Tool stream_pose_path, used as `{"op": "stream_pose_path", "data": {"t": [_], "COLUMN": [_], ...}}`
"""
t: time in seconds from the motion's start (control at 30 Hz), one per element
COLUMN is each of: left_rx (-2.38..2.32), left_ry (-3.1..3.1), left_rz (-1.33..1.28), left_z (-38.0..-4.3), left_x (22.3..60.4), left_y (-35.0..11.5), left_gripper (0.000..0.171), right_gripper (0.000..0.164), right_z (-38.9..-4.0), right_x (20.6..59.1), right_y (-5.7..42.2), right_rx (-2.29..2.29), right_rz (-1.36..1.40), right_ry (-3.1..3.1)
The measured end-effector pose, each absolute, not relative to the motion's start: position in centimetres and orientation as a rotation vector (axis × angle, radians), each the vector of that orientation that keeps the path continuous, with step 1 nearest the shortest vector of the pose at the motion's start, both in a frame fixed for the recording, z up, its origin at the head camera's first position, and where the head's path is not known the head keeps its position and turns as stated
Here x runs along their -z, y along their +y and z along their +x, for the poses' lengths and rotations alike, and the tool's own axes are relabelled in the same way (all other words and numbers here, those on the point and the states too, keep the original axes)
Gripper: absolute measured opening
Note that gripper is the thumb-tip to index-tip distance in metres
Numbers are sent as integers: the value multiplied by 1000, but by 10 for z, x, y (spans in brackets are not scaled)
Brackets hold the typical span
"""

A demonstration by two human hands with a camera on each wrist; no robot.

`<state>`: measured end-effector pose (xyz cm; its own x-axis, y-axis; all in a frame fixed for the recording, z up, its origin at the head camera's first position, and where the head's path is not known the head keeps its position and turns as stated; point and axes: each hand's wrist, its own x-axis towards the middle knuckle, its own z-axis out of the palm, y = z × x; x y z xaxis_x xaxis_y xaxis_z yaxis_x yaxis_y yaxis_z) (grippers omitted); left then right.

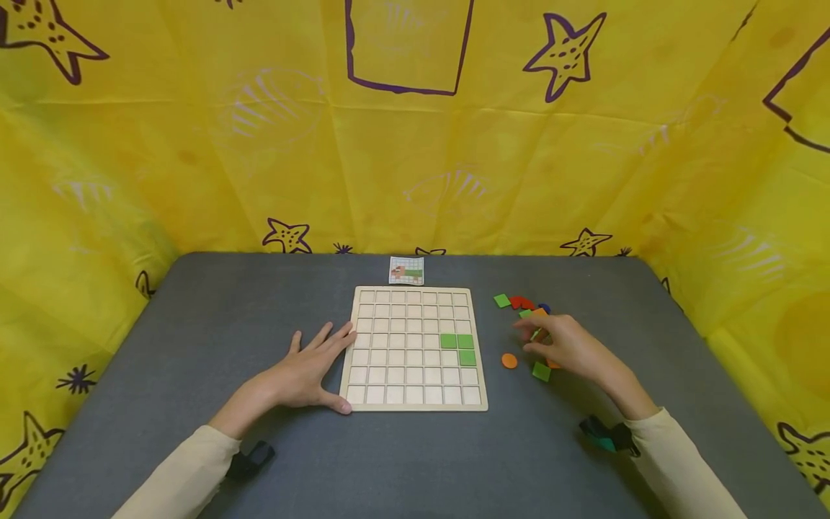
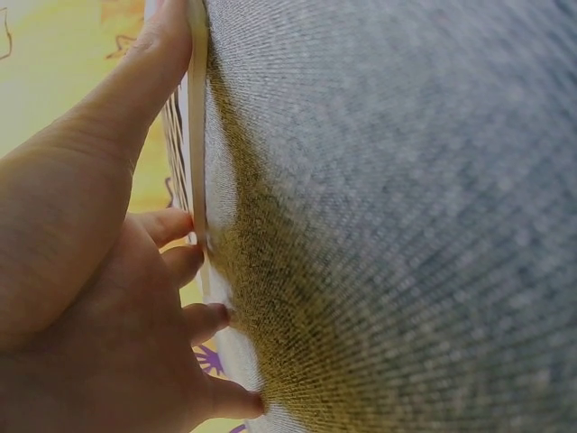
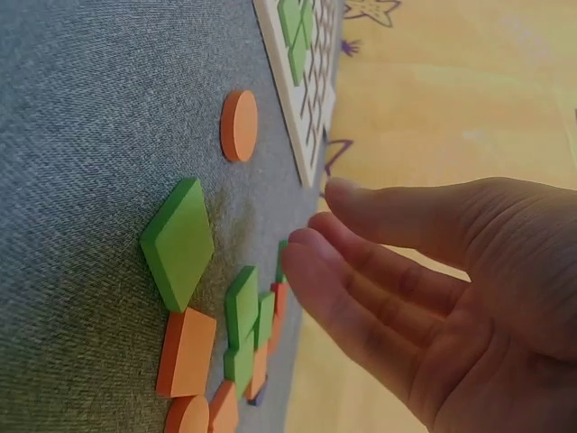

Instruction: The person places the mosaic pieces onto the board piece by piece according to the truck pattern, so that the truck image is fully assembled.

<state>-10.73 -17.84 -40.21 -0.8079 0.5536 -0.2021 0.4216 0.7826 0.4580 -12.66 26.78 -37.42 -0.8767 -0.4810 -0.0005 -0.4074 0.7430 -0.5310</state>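
A square wooden grid board (image 1: 415,408) lies on the dark table, with three green square tiles (image 1: 466,357) in cells near its right side. My left hand (image 1: 301,373) rests along the board's left edge, fingers spread and straight, thumb by the near corner. In the left wrist view its fingertips are right at the board's rim (image 2: 199,135). To the right, my right hand (image 1: 570,349) hovers over a loose group of tiles, fingers loosely bent, nothing between thumb and fingers. Below it in the right wrist view are a green tile (image 3: 180,244), an orange disc (image 3: 240,126) and an orange square (image 3: 187,354).
A small card (image 1: 406,271) with a coloured grid picture lies just beyond the board. Red pieces (image 1: 521,303), a blue piece (image 1: 544,308) and a green tile (image 1: 502,300) lie behind the right hand. A yellow patterned cloth (image 1: 415,173) hangs around the table's far and side edges.
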Motion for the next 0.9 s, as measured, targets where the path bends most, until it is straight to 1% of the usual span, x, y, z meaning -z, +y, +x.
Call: {"op": "stream_pose_path", "data": {"t": [0.2, 0.43, 0.9], "left_rx": [-571, -574, -575], "left_ry": [2649, 2643, 2638], "left_rz": [748, 747, 743], "left_z": [-108, -108, -108], "left_x": [403, 403, 402], "left_y": [-179, -179, -178], "left_gripper": [119, 119, 118], "right_gripper": [36, 32, 41], "right_z": [-122, -118, -111], "right_x": [376, 380, 380], "right_y": [272, 278, 284], "right_rx": [828, 803, 637], "right_rz": [-667, -727, -644], "right_ry": [2771, 2790, 2725]}}
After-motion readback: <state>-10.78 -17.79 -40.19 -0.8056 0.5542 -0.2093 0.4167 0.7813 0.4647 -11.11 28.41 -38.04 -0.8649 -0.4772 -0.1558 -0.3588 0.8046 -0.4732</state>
